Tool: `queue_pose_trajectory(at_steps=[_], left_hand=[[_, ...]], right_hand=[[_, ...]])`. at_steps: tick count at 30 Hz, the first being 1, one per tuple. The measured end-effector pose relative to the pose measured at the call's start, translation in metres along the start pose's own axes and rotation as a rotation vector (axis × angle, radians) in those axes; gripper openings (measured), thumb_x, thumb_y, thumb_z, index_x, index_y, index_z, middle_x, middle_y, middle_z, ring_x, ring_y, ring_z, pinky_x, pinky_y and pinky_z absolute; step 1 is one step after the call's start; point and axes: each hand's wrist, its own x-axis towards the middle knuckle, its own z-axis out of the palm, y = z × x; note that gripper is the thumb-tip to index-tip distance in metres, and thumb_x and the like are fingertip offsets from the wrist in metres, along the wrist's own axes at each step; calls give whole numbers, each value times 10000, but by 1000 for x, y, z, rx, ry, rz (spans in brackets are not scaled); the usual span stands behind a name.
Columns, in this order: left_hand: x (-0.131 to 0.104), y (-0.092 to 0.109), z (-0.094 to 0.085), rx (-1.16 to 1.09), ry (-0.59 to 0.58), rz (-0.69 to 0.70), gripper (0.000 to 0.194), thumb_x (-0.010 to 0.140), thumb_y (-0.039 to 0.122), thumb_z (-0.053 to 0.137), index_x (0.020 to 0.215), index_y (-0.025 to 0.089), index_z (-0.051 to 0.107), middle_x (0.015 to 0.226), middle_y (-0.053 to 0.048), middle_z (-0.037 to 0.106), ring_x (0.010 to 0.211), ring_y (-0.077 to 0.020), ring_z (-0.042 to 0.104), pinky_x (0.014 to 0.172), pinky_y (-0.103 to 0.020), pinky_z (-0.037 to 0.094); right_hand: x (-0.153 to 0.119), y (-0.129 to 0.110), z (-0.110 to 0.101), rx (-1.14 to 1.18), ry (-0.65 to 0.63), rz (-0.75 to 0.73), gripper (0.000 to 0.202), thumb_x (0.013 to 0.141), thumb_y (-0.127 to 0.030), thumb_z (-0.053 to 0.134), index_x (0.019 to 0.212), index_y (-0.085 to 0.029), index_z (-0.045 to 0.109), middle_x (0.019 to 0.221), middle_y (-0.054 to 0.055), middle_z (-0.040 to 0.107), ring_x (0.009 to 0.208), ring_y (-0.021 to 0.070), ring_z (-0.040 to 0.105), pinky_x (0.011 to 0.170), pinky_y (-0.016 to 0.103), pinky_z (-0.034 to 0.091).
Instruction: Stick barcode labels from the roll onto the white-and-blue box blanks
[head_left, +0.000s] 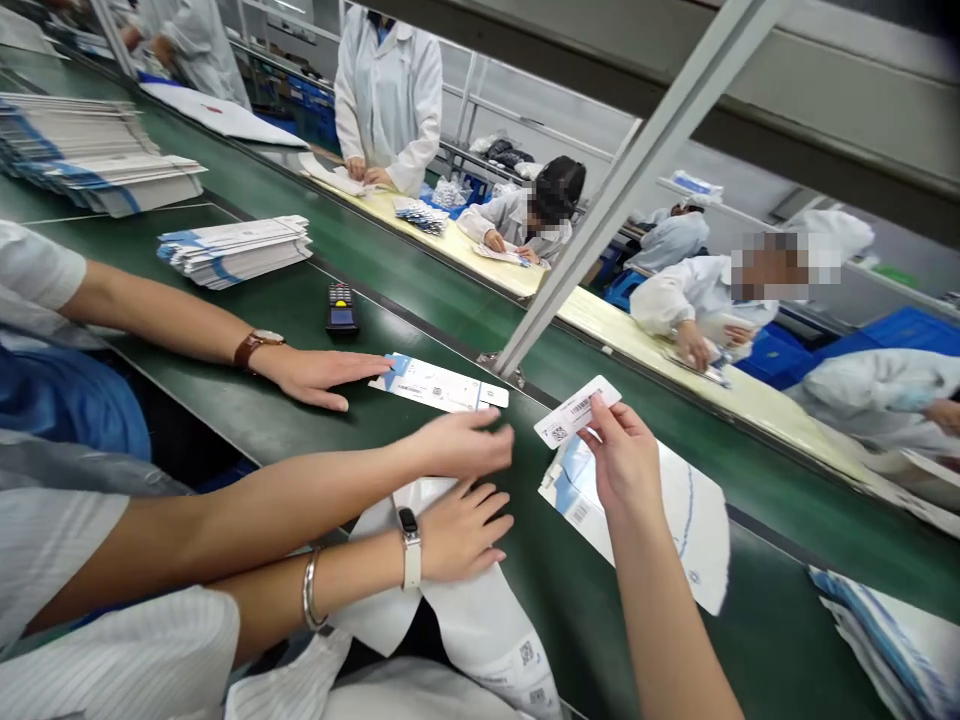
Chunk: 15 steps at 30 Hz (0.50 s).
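My right hand [626, 450] pinches a white label card [576, 412] with a barcode and a QR code. Beneath that hand, a white and blue packet [694, 520] lies on the green table. My left hand [463, 530], with a white-banded watch and a bracelet on its arm, is spread palm down over a sheet of white label backing [491, 630] at the table's near edge. Beyond it, a co-worker's two hands are at another white and blue packet [442, 385]: one touches its left end, the other is blurred just in front of it.
A handheld scanner [342, 309] and a packet stack [236, 250] lie at the upper left, with larger stacks [112, 180] farther left. More packets [892, 640] are at the right. A metal post [600, 245] rises mid-table. Several people work across a yellow-topped bench [600, 325].
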Motion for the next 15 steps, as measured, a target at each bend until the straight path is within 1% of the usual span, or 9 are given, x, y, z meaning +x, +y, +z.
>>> queue_pose_trajectory(at_steps=[3, 7, 9, 11, 13, 15], left_hand=[[6, 0, 1, -3, -8, 23, 362, 836, 351, 548, 1167, 212, 506, 1251, -97, 509, 1136, -289, 480, 988, -491, 359], [17, -1, 2, 27, -12, 21, 316, 875, 350, 483, 1150, 199, 516, 1237, -95, 506, 1119, -281, 481, 959, -468, 366], [21, -3, 3, 66, -7, -20, 284, 873, 339, 486, 1099, 175, 534, 1153, -99, 538, 1031, -268, 515, 878, -437, 407], [21, -3, 6, 108, -4, -63, 228, 856, 331, 515, 990, 153, 562, 1001, -89, 573, 905, -244, 543, 762, -393, 439], [16, -3, 8, 145, -5, -84, 176, 844, 316, 538, 865, 144, 568, 857, -68, 577, 811, -218, 548, 682, -357, 446], [6, -2, 9, 177, -3, -90, 162, 846, 292, 542, 788, 142, 560, 779, -50, 570, 780, -200, 551, 664, -343, 457]], right_hand=[[-15, -9, -15, 44, -8, 23, 356, 543, -365, 802, 808, -207, 623, 848, -18, 624, 765, 102, 582, 647, 202, 483], [-37, -11, -28, 79, -71, 30, 417, 532, -284, 816, 886, -224, 605, 915, -8, 631, 846, 136, 601, 726, 251, 511], [-46, -10, -31, 76, -88, 23, 446, 531, -272, 816, 914, -227, 593, 931, -2, 633, 848, 147, 608, 734, 260, 516], [-53, -10, -32, 57, -83, 20, 476, 537, -282, 812, 951, -230, 584, 941, 10, 638, 839, 166, 615, 719, 274, 524], [-58, -10, -31, 39, -82, 16, 501, 545, -298, 806, 985, -232, 576, 953, 22, 644, 835, 184, 619, 706, 292, 532], [-64, -10, -32, 33, -110, -6, 510, 553, -313, 800, 1002, -234, 570, 967, 28, 646, 842, 189, 618, 709, 297, 536]])
